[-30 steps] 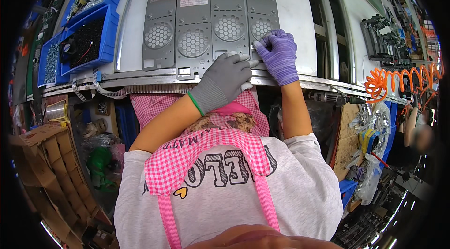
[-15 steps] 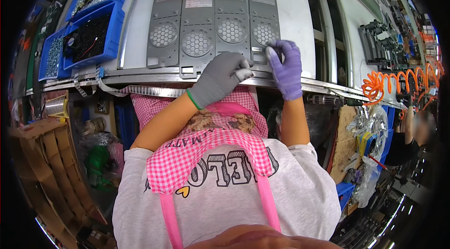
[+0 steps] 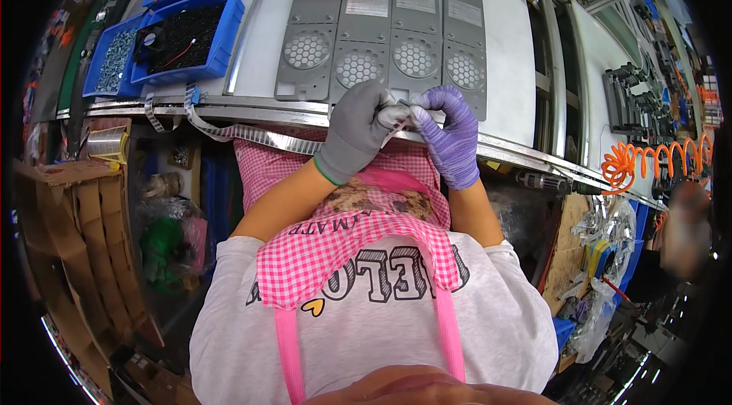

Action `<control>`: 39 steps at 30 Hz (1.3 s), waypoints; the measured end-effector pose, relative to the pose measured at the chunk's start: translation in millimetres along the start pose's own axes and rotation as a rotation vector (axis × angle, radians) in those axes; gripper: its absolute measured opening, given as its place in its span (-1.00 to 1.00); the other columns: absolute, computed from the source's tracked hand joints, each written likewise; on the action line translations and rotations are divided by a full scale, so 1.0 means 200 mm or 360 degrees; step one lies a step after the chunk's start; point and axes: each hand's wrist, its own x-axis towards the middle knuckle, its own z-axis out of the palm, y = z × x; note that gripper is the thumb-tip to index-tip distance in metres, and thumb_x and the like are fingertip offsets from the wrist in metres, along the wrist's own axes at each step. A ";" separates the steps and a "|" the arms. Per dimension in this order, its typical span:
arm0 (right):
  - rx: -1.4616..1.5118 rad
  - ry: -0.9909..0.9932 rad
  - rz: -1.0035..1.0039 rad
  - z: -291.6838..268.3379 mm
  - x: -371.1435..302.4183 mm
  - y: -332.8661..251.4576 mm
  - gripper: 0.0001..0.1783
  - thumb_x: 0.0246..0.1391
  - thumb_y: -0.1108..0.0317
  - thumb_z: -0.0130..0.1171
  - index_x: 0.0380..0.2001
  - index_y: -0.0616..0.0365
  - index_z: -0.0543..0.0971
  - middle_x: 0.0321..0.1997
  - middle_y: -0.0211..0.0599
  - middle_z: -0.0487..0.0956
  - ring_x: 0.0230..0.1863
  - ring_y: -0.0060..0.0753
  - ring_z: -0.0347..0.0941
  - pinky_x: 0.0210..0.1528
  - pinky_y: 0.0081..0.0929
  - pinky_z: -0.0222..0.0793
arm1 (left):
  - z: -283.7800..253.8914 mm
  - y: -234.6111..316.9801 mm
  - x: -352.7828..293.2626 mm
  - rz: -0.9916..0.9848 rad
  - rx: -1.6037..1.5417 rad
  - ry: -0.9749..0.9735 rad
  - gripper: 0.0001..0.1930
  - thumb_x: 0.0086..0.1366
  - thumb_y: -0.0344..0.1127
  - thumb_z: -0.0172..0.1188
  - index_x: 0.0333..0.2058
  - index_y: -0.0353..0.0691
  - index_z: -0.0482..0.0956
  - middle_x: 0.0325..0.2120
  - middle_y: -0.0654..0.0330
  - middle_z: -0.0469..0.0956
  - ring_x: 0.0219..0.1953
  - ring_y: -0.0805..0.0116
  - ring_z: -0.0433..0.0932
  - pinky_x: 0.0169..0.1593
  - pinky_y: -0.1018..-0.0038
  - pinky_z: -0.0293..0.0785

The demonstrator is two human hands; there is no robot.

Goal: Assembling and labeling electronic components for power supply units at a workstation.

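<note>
My left hand (image 3: 355, 132), in a grey glove with a green cuff edge, is closed with its fingertips pinched together. A small pale strip (image 3: 393, 133) pokes out below those fingertips. My right hand (image 3: 451, 140), in a purple glove, is pinched too, and its fingertips meet the left ones at the table's front edge. A tiny dark piece shows between the two hands, but the fingers cover most of it. Just beyond lie several grey panels (image 3: 364, 28) side by side, each with a round honeycomb vent and black rings at the far end.
Blue bins (image 3: 216, 54) at the left hold small metal parts, black bits and a fan with wires. A ribbon of silvery labels (image 3: 263, 135) hangs along the metal table edge. On the right are a power screwdriver (image 3: 544, 181), an orange coiled hose (image 3: 619, 165) and a blurred person.
My right hand has come left and down from a panel's near end to meet the left hand. Both hands now pinch together. The view has shifted, so the panels appear farther right.
</note>
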 end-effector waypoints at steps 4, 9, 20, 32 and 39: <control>0.0498 0.0121 0.0361 0.05 0.05 -0.04 -0.85 0.13 0.37 0.34 -0.35 0.22 0.62 -0.33 -0.31 0.53 -0.30 -0.46 0.45 -0.18 -0.48 0.39 | -0.07 -0.03 -0.01 0.0121 0.0283 0.0010 -0.50 0.31 0.17 0.19 -0.40 -0.25 0.50 -0.48 0.11 0.52 -0.44 0.11 0.48 -0.32 0.33 0.40; -0.0118 -0.0085 0.0359 -0.01 0.23 0.13 -0.77 0.17 0.27 0.30 -0.41 0.23 0.62 -0.26 -0.19 0.53 -0.26 -0.36 0.46 -0.15 -0.42 0.39 | -0.06 -0.09 -0.05 0.0471 0.0675 -0.0339 -0.61 0.23 0.07 0.23 -0.44 -0.19 0.57 -0.27 0.20 0.62 -0.23 0.14 0.52 -0.04 0.22 0.42; -0.1245 -0.0261 0.0097 0.05 0.29 0.21 -0.71 0.08 0.11 0.33 -0.46 0.12 0.67 -0.18 -0.21 0.56 -0.04 -0.08 0.43 0.11 -0.14 0.29 | -0.08 -0.06 -0.05 0.0358 0.0776 -0.0487 -0.66 0.16 0.01 0.28 -0.39 -0.20 0.63 -0.18 0.29 0.62 -0.14 0.19 0.49 0.02 0.22 0.41; -0.1312 -0.0259 0.0105 0.08 0.30 0.20 -0.73 0.03 0.12 0.36 -0.52 0.09 0.66 -0.24 -0.29 0.56 -0.07 -0.11 0.44 0.05 -0.16 0.32 | -0.09 -0.06 -0.04 0.0315 0.0783 -0.0523 -0.66 0.15 -0.02 0.30 -0.39 -0.22 0.63 -0.19 0.26 0.62 -0.15 0.17 0.50 0.01 0.22 0.41; -0.1468 -0.0241 0.0078 0.05 0.29 0.13 -0.79 -0.16 0.21 0.36 -0.63 0.10 0.61 -0.32 -0.17 0.54 -0.18 -0.08 0.47 -0.09 -0.11 0.38 | -0.06 -0.07 -0.02 0.0441 0.0867 -0.0590 -0.68 0.15 -0.05 0.29 -0.36 -0.23 0.64 -0.23 0.14 0.59 -0.14 0.11 0.48 0.02 0.18 0.39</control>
